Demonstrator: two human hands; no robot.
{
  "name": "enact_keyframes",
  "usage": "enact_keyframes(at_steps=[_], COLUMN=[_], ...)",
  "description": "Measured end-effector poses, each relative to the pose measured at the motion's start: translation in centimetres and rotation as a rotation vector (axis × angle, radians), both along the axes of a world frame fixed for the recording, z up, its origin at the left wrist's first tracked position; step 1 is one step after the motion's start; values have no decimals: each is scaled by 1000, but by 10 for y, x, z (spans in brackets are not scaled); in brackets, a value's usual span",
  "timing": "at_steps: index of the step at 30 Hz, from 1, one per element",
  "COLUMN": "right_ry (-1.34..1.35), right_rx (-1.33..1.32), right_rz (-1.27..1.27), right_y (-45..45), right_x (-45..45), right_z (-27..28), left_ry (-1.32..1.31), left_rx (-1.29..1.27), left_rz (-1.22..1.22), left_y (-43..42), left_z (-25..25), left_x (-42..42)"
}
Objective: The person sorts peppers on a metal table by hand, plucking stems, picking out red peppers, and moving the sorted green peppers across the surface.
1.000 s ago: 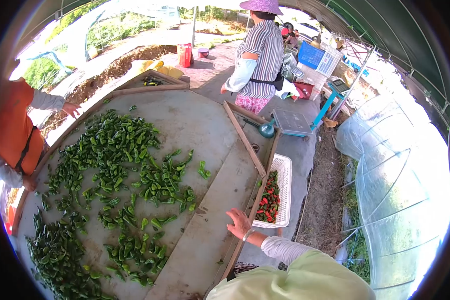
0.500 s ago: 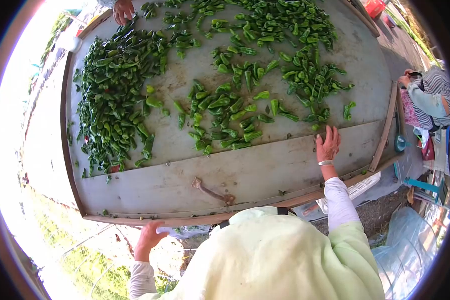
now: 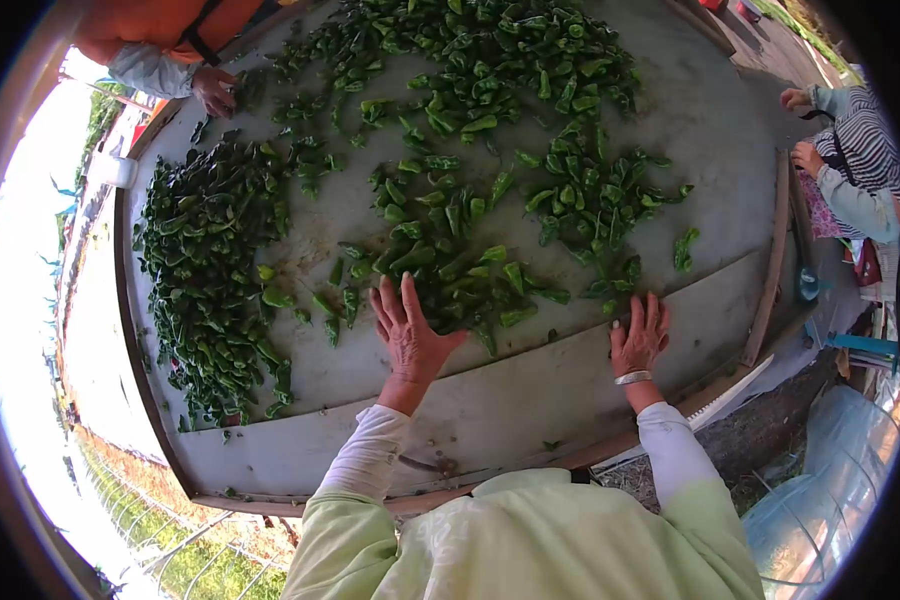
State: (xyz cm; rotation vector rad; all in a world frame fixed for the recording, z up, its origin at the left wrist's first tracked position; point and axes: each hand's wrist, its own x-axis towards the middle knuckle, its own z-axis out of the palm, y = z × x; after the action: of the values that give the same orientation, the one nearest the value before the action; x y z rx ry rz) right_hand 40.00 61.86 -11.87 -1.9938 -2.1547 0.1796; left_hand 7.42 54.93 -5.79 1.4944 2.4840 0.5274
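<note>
My left hand (image 3: 416,345) reaches over the sorting table (image 3: 530,385), its fingers spread at the near edge of a loose group of green peppers (image 3: 445,225). Its fingertips look to be at the nearest peppers; whether they press on them I cannot tell. Further right, my right hand (image 3: 640,345) lies with fingers stretched out by the table's raised seam, a bracelet at the wrist. Close to its fingertips are a few small peppers (image 3: 610,305). Neither hand holds anything. A denser pile of green peppers (image 3: 210,270) covers the table's left side.
A co-worker in orange (image 3: 160,30) stands at the far left, one hand (image 3: 213,92) on the table by the peppers. Another person in striped clothing (image 3: 865,150) is at the right. Wooden edging (image 3: 767,265) borders the table, with a metal handle (image 3: 420,464) near the front.
My left hand has moved from beside the front edge up and right to the peppers. My right hand has shifted slightly down and left. The orange-clad co-worker has come further into view.
</note>
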Motion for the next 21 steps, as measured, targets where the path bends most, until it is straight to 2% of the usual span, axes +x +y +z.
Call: enact_keyframes(at_steps=[9, 13, 16, 18, 19, 21], right_ry=[50, 72, 75, 76, 94, 123], right_rx=[-117, -136, -128, -110, -115, -106], right_rz=[-6, 2, 1, -1, -1, 1], right_y=[5, 7, 9, 8, 8, 9], right_x=[0, 1, 2, 4, 4, 2], right_z=[14, 13, 15, 16, 17, 19], left_ry=[27, -7, 16, -108, -236, -199], left_rx=[26, 83, 93, 1, 33, 34], left_rz=[5, -114, -133, -251, -372, -426], left_y=[249, 333, 379, 398, 403, 384], left_z=[-11, -27, -30, -20, -13, -1], left_x=[11, 40, 66, 69, 61, 66])
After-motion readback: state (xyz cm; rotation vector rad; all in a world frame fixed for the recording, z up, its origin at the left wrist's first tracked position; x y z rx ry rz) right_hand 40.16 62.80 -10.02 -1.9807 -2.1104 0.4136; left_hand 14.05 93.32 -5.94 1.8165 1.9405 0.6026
